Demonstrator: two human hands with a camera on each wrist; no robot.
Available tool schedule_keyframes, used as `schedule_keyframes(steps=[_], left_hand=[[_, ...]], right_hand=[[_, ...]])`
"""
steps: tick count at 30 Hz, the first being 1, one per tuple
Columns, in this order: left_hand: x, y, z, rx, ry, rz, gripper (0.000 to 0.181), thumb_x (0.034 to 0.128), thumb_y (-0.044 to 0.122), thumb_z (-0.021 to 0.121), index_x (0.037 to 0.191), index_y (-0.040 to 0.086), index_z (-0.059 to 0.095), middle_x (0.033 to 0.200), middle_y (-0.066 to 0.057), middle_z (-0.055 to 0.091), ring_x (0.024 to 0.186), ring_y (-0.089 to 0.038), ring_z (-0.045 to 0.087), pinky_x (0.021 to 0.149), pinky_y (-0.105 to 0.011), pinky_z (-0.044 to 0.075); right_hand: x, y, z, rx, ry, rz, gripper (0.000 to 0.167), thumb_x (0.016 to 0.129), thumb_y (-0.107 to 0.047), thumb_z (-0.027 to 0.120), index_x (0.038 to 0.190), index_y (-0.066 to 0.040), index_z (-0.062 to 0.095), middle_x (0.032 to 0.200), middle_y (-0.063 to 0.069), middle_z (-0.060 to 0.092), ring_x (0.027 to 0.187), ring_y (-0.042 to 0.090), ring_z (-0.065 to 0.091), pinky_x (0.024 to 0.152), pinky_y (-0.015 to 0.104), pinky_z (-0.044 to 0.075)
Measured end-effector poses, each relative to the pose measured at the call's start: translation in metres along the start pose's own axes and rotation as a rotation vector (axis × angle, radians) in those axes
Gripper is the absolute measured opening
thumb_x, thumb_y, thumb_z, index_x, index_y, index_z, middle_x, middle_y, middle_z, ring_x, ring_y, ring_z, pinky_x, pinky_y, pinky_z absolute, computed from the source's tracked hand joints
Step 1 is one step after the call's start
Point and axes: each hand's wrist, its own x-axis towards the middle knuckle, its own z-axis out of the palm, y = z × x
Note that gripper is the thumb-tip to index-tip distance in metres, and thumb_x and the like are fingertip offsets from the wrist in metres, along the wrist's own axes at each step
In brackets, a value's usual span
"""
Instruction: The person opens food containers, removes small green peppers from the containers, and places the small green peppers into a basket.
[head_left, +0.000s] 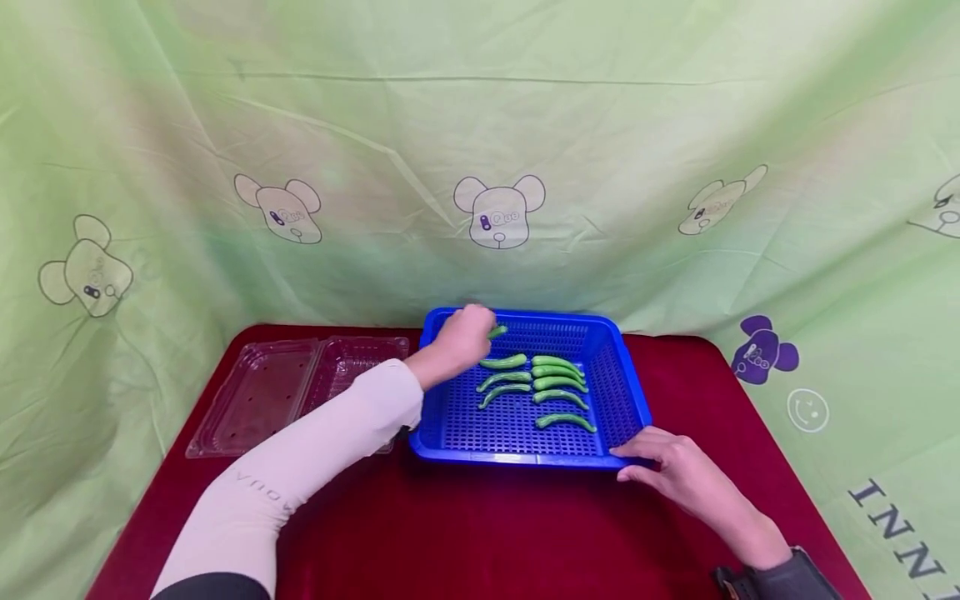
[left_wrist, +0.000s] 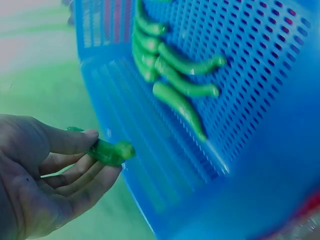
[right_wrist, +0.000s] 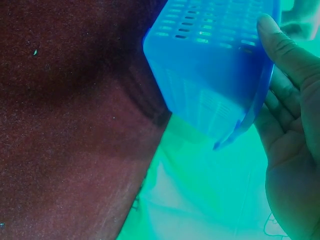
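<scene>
A green chili pepper (left_wrist: 112, 152) is pinched between the thumb and fingers of my left hand (head_left: 463, 336), at the back left rim of a blue plastic basket (head_left: 517, 459). In the head view only one end of that pepper shows beside the fingers. Several more curved green peppers (head_left: 561, 383) lie in two columns on the basket's perforated floor. My right hand (head_left: 686, 468) holds the basket's front right corner. In the right wrist view its thumb (right_wrist: 280, 42) presses on the rim, with the other fingers behind the wall.
A clear plastic clamshell container (head_left: 258, 392) lies opened flat left of the basket, partly hidden by my left forearm. The table has a dark red cloth (head_left: 480, 533). Light green curtains (head_left: 375, 125) with mouse prints hang behind and at both sides.
</scene>
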Motion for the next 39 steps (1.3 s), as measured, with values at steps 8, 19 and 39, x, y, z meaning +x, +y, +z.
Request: schedule_keyframes(steps=[8, 19, 39], left_hand=[[0.023, 0.033, 0.028, 0.059, -0.186, 0.092, 0.047, 0.0865, -0.015, 0.051, 0.065, 0.018, 0.025, 0.068, 0.004, 0.02, 0.061, -0.014, 0.027, 0.055, -0.03, 0.035], [0.024, 0.043, 0.062, 0.241, -0.431, 0.187, 0.029, 0.0802, -0.002, 0.078, 0.075, 0.016, 0.056, 0.1, -0.003, 0.071, 0.083, -0.014, 0.063, 0.075, -0.027, 0.058], [0.008, 0.038, 0.051, 0.254, -0.314, 0.192, 0.015, 0.086, 0.004, 0.072, 0.081, 0.015, 0.062, 0.1, -0.004, 0.073, 0.091, -0.021, 0.071, 0.077, -0.037, 0.061]], right_hand=[[0.002, -0.002, 0.0, -0.003, -0.008, 0.02, 0.035, 0.068, -0.012, 0.092, 0.102, -0.014, 0.082, 0.096, -0.009, 0.076, 0.087, 0.005, 0.067, 0.082, 0.0, 0.044], [0.003, -0.001, -0.002, 0.003, -0.012, 0.021, 0.035, 0.069, -0.013, 0.091, 0.103, -0.016, 0.082, 0.096, -0.01, 0.075, 0.087, 0.005, 0.067, 0.083, 0.0, 0.044], [0.0, -0.001, 0.001, 0.015, -0.009, 0.024, 0.035, 0.069, -0.012, 0.091, 0.102, -0.015, 0.082, 0.096, -0.01, 0.075, 0.087, 0.004, 0.067, 0.083, 0.001, 0.045]])
